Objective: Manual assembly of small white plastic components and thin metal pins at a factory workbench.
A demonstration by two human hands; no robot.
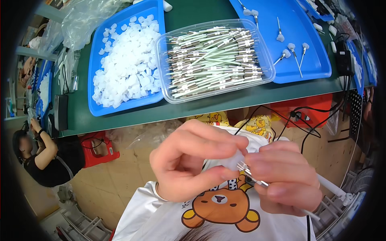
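Note:
Close in front of my chest, my left hand [189, 160] pinches a small translucent white plastic piece [231, 162] between thumb and forefinger. My right hand [285, 176] grips a thin pale rod [313, 215] with several fine metal prongs at its upper end. Those prongs point at the white piece and lie right beside it; whether they touch or enter it cannot be made out. Similar white pieces [128, 60] fill a blue tray [94, 105] at the left of the table. A clear plastic box [268, 74] is full of similar rods [213, 60].
At the right, another blue tray [309, 36] holds several rods with white tops [280, 37]. The green table's [120, 120] front edge runs beyond my hands. Black cables [297, 114] hang below it, near a red stool [321, 106]. A person [52, 152] sits at far left.

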